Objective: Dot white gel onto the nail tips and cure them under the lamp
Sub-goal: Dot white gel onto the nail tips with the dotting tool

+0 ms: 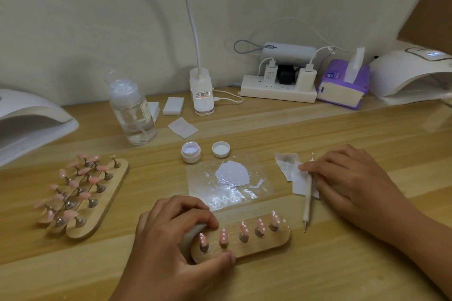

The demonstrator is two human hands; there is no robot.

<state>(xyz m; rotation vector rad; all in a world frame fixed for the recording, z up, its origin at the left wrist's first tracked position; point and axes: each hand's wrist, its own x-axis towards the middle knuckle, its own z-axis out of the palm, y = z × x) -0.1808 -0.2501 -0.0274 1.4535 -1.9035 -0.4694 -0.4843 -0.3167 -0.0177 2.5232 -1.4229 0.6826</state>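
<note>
**Left hand on the dotted nail strip, right hand on the tool**

Nearest the camera, the left hand (176, 234) grips the left end of a wooden holder (264, 243). Its fingers curl over the far edge and its thumb presses the near edge. Five pink nail tips (243, 227) stand on the holder in a row on small metal stands, each marked with white dots. The holder lies flat on the wooden table (342, 271).

To the right, the right hand (347, 178) lies with bent fingers across a dotting tool (307, 203) and a white wipe (297, 179). Whether it pinches the tool or only rests on it cannot be told. The tool points toward the near side, its tip just right of the holder.

Just beyond the holder lies a clear sheet (264, 193) with a smear of white gel (232, 173) on it. An open gel jar (191, 153) and its lid (221, 149) stand at the sheet's far edge.

On the left, a second board (115, 190) carries many pink tips. Behind it are a clear pump bottle (132, 115) and a white curing lamp (31, 120). Another curing lamp (411, 73) sits at the far right, beside a purple tissue pack (342, 83) and a power strip (276, 91).
</note>
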